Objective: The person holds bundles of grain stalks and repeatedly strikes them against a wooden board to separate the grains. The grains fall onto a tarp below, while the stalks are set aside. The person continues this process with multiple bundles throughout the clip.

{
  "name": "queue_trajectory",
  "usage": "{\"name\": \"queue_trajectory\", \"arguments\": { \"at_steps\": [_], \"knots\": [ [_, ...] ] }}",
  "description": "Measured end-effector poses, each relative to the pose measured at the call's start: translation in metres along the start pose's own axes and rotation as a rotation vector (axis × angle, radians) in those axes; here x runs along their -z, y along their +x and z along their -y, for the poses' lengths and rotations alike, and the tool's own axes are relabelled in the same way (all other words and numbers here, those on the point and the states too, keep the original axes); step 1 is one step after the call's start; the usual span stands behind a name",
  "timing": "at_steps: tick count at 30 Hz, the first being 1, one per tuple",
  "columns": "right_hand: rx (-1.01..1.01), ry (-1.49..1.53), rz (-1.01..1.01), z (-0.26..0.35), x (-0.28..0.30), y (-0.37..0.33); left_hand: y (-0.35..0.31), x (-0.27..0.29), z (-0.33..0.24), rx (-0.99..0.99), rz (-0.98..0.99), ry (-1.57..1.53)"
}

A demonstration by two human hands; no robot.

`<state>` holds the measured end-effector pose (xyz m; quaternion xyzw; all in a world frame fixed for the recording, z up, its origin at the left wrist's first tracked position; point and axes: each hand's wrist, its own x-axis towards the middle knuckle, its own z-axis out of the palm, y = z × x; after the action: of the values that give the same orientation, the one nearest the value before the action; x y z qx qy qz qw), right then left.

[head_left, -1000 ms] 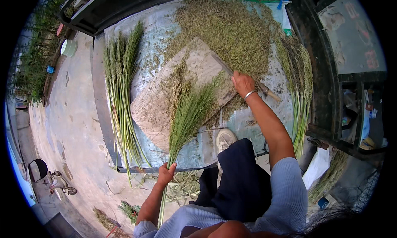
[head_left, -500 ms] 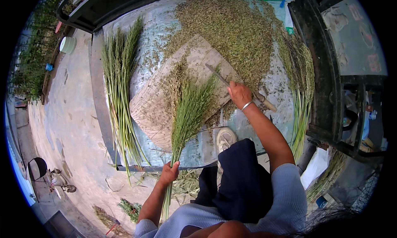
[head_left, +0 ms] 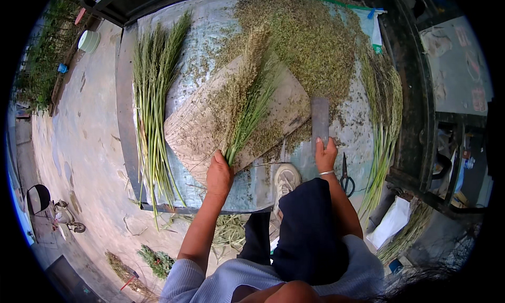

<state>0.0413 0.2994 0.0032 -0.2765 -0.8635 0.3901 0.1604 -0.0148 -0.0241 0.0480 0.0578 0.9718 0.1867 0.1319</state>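
My left hand (head_left: 219,175) is closed around the stems of a bundle of green and tan seed-headed stalks (head_left: 246,113). The heads of the bundle point away from me over a tilted wooden board (head_left: 192,127) sprinkled with seed bits. To the right of the board, my right hand (head_left: 326,155) grips a cleaver (head_left: 320,116), its broad grey blade pointing away from me. The cleaver's handle is hidden in my fist. Blade and bundle are apart. Loose seed heads (head_left: 326,50) lie spread thickly beyond the board.
Stalk bundles lie along the left (head_left: 153,103) and right (head_left: 383,119) sides of the silvery sheet (head_left: 252,198). Black-handled scissors (head_left: 345,178) rest beside my right forearm. My shoe (head_left: 286,182) is on the sheet. A dark metal frame (head_left: 415,119) borders the right.
My left hand has moved forward with the bundle, whose heads now reach farther over the board. My right hand has drawn back toward me, and the cleaver's blade has turned broad side up.
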Motion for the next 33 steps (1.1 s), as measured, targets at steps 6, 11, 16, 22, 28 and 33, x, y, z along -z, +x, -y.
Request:
{"name": "queue_trajectory", "arguments": {
  "at_steps": [6,11,16,22,28,33],
  "knots": [
    [0.098,-0.057,0.094,0.018,0.019,-0.016,0.021,-0.027,-0.010,0.057,0.172,0.313],
    [0.463,-0.222,0.261,0.063,0.003,-0.007,0.025,-0.018,-0.014,0.036,0.207,0.241],
    [0.496,-0.361,0.375,0.036,-0.034,0.003,0.029,0.006,0.004,0.092,0.485,-0.326],
    [0.435,-0.389,0.384,0.032,-0.042,0.000,0.014,0.003,0.029,0.369,0.817,-1.192],
    [0.467,-0.289,0.372,0.050,-0.028,-0.009,0.005,-0.008,0.021,0.445,0.857,-1.225],
    [0.830,-0.201,0.540,0.091,-0.019,-0.023,-0.003,-0.034,0.014,0.452,0.606,-1.046]
  ]
}}
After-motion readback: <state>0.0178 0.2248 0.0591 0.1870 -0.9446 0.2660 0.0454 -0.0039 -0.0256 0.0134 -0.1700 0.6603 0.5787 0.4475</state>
